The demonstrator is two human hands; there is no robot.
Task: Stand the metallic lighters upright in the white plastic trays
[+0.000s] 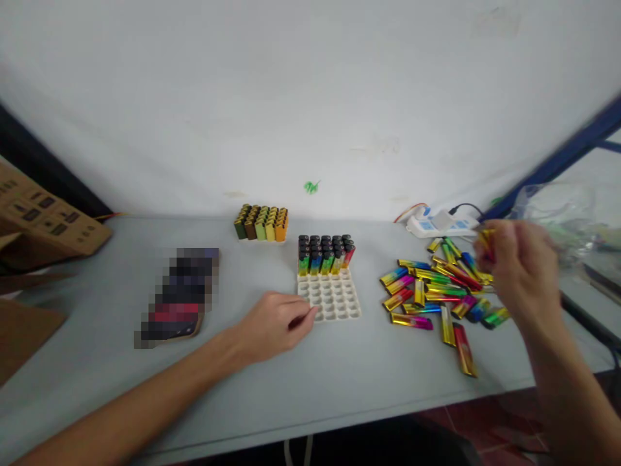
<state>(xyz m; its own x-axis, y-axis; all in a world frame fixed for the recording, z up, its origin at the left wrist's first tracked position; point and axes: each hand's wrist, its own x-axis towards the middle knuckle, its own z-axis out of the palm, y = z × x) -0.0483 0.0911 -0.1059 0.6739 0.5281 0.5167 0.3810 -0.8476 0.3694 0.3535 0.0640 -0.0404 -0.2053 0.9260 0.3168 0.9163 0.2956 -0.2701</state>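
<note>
A white plastic tray with rows of round holes lies at mid-table. Its far rows hold upright lighters with black tops and rainbow metallic bodies; the near holes stand bare. My left hand is closed, with thumb and forefinger at the near left corner of this tray. Raised over the right side, my right hand is closed around a gold and red lighter, slightly blurred and mostly hidden by the fingers. Below and left of it, a loose pile of shiny multicoloured lighters is spread on the table.
A block of green, brown and yellow lighters stands near the wall. To the left are a pixelated phone and cardboard boxes. A power strip and a clear plastic bag sit at back right.
</note>
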